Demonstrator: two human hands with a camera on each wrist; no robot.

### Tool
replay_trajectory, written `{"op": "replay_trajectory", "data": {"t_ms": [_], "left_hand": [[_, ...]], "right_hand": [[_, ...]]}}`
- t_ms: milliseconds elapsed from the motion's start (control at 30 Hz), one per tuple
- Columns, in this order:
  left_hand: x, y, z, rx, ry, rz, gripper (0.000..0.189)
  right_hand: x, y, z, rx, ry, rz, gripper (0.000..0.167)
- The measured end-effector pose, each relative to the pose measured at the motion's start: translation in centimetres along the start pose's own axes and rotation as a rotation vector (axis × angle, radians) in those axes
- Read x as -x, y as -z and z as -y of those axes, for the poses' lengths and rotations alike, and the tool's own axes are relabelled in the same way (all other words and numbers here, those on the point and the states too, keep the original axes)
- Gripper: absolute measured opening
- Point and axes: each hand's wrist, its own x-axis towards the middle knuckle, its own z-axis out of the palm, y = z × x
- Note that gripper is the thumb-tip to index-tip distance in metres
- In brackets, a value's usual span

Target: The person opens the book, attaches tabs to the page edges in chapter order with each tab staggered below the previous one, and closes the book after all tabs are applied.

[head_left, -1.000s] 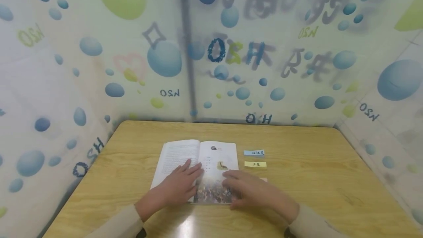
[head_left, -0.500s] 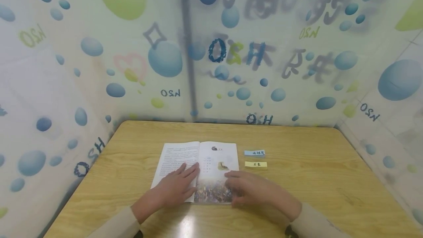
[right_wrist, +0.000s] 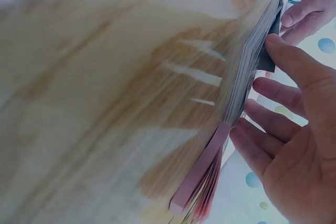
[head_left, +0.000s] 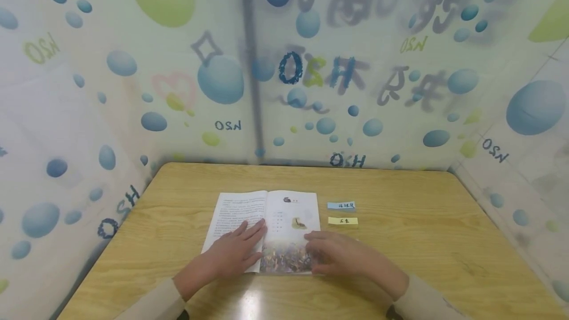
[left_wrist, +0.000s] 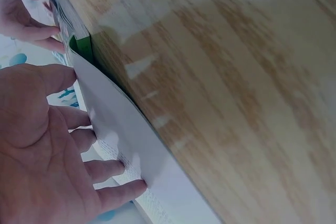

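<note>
An open book (head_left: pixel 291 211) lies on the table, text on its left page and small pictures plus a dark photo strip on its right page. My left hand (head_left: pixel 233 253) rests on the left page, fingers outstretched toward the fold; the left wrist view shows its fingertips touching the paper (left_wrist: pixel 118 111). At the right page's outer edge, my right hand (head_left: pixel 340 253) touches the page with fingers slightly bent. In the right wrist view, thumb and fingertips meet the edges of the stacked pages (right_wrist: pixel 252 56), with the right hand's palm (right_wrist: pixel 315 171) visible.
Right of the book lie a blue paper strip (head_left: pixel 341 205) and a yellow one (head_left: pixel 343 220), both with handwriting. A pink pad (right_wrist: pixel 202 174) sits close by the right hand, mostly hidden in the head view. Bubble-patterned curtains (head_left: pixel 378 83) surround the wooden table (head_left: pixel 413 211).
My left hand has slid slightly left, its fingertips drawing back from the right page to the fold. The left page lies flatter. My right hand has shifted a little to the right.
</note>
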Motion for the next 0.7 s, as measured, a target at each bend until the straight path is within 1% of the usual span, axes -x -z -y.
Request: {"op": "replay_trajectory", "data": {"t_ms": [167, 333, 533, 700], "left_hand": [[0.1, 0.2, -0.2, 0.004, 0.000, 0.005, 0.060], [0.2, 0.4, -0.4, 0.013, -0.015, -0.009, 0.059], [-0.1, 0.8, -0.9, 0.011, -0.058, -0.029, 0.058], [-0.6, 1.1, -1.9, 0.002, -0.091, -0.033, 0.065]], "right_hand": [[-0.1, 0.1, 0.1, 0.019, 0.021, -0.014, 0.026], [0.0, 0.1, 0.0, 0.033, 0.036, -0.034, 0.031], [-0.4, 0.3, -0.1, 0.018, 0.083, -0.050, 0.030], [-0.6, 0.7, -0.2, 0.002, 0.067, -0.035, 0.039]]}}
